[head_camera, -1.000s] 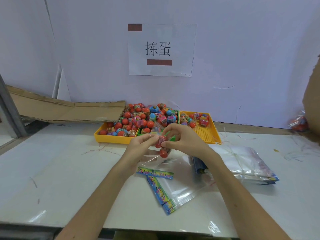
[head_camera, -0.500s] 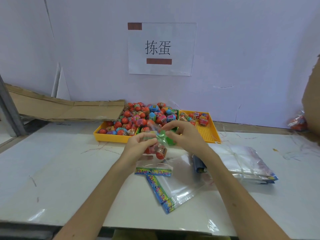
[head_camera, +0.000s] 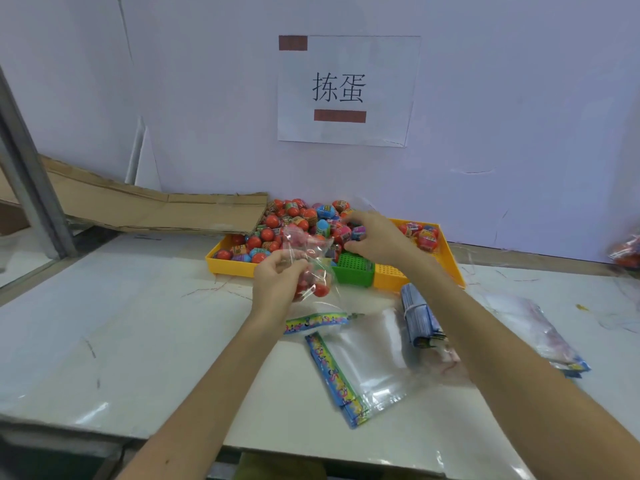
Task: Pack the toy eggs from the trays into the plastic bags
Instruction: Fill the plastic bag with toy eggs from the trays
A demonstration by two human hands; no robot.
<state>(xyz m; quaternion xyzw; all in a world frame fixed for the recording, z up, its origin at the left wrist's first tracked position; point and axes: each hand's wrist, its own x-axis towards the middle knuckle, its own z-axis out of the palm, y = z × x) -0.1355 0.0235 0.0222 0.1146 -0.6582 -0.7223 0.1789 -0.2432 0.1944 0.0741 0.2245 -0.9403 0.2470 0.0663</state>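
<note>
My left hand [head_camera: 277,282] grips a clear plastic bag [head_camera: 311,268] that holds red toy eggs, lifted just in front of the trays. My right hand [head_camera: 372,239] reaches over the heap of toy eggs [head_camera: 301,223], its fingers curled down among them; whether it holds one is hidden. The eggs fill a yellow tray [head_camera: 225,263] and a green tray [head_camera: 353,273]. A second yellow tray [head_camera: 446,258] on the right holds a few eggs [head_camera: 420,235].
Empty clear bags with colourful header strips [head_camera: 349,368] lie on the white table before me. A banded bundle of cards [head_camera: 419,315] and a stack of bags [head_camera: 540,330] lie to the right. Flattened cardboard [head_camera: 138,209] leans at the back left.
My right hand has left the bag and reached back over the egg heap. My left hand keeps holding the bag with the eggs in it.
</note>
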